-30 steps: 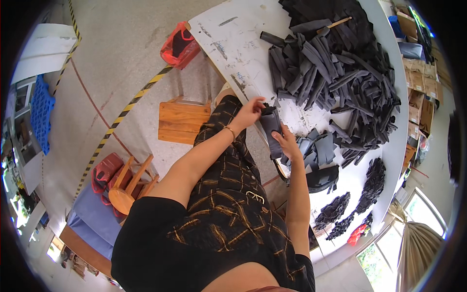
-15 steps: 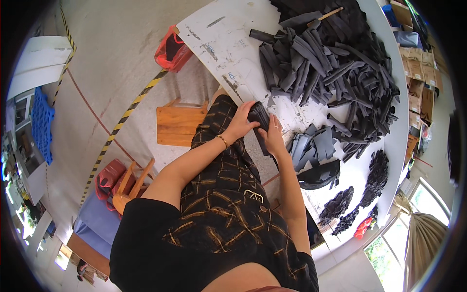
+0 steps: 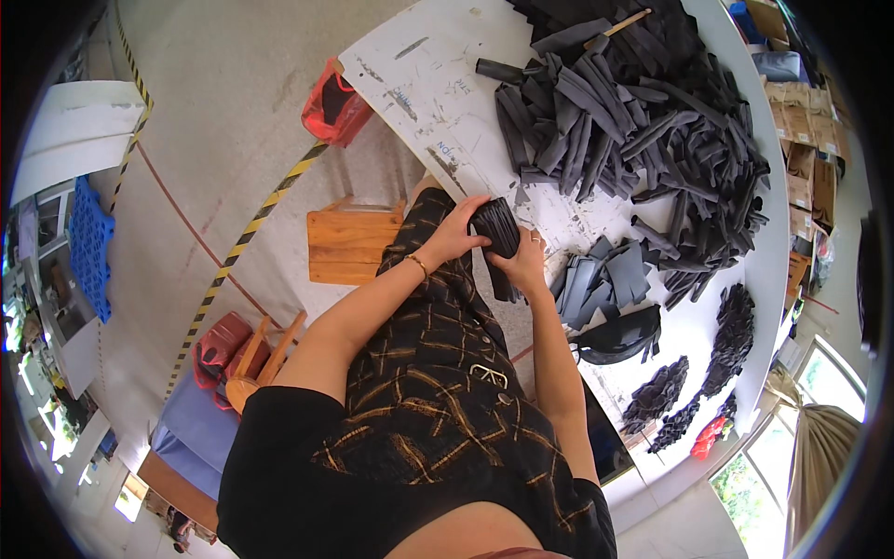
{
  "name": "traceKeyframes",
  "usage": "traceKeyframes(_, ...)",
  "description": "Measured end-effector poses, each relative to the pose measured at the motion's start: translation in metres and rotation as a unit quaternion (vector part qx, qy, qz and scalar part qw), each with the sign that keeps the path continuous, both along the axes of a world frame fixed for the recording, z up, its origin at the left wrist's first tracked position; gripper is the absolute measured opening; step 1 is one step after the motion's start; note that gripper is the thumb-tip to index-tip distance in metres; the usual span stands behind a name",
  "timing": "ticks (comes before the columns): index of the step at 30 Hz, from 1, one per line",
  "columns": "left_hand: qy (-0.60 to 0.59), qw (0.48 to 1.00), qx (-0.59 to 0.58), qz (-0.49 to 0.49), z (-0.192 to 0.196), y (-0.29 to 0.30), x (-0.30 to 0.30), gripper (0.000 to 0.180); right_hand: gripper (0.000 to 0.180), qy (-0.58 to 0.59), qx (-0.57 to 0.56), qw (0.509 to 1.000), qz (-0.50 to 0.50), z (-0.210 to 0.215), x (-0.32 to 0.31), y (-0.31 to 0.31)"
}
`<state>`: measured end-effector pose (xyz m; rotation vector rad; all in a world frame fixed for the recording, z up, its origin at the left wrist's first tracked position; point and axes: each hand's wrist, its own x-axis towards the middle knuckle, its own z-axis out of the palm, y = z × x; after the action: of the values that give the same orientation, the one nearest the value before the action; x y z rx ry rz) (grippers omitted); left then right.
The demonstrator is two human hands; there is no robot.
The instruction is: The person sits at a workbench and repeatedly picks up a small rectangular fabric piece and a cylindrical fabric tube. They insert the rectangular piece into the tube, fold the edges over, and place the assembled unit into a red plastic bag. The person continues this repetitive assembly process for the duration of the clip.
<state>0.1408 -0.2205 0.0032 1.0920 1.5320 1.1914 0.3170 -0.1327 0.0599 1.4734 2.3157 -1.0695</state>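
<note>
A stack of black strips (image 3: pixel 496 226), ridged along its face, is held over my lap at the near edge of the white table (image 3: pixel 424 102). My left hand (image 3: pixel 456 231) grips its left side, with the thumb across the lower end. On the right side my right hand (image 3: pixel 524 264) closes round it, a ring on one finger. More black material hangs below the stack between my hands. Just right of my right hand lies a small pile of flat dark grey pieces (image 3: pixel 603 279). Farther off, a large heap of long black strips (image 3: pixel 633 140) covers much of the table.
A wooden stick (image 3: pixel 619 28) rests on the large heap. Nearer me on the table are a black bag-like piece (image 3: pixel 619 335) and clumps of small black pieces (image 3: pixel 656 391). A red bag (image 3: pixel 335 107) hangs at the table corner, with a wooden stool (image 3: pixel 349 245) on the floor below.
The stack has turned so that its broad ridged face shows more. Both hands stay on it, the right one shifted slightly. The whole view has moved a little.
</note>
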Motion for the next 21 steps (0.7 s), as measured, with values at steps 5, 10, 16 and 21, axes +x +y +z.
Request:
traceKeyframes(5, 0.011, 1.0, 0.0, -0.027, 0.033, 0.015, -0.007, 0.099, 0.084, 0.016, 0.107, 0.994, 0.026, 0.029, 0.003, 0.005)
traceKeyframes(10, 0.117, 0.985, 0.118, -0.052, 0.058, 0.043, -0.013, 0.113, 0.097, -0.019, 0.224, 0.971, 0.078, 0.083, 0.0, 0.024)
traceKeyframes(16, 0.208, 0.95, 0.129, -0.192, 0.021, 0.076, -0.014, 0.127, 0.115, -0.008, 0.217, 0.97, 0.111, -0.006, 0.006, 0.053)
traceKeyframes(21, 0.283, 0.909, 0.059, -0.299, 0.036, 0.09, -0.02, 0.118, 0.115, -0.016, 0.213, 0.973, 0.091, -0.005, 0.007, 0.042)
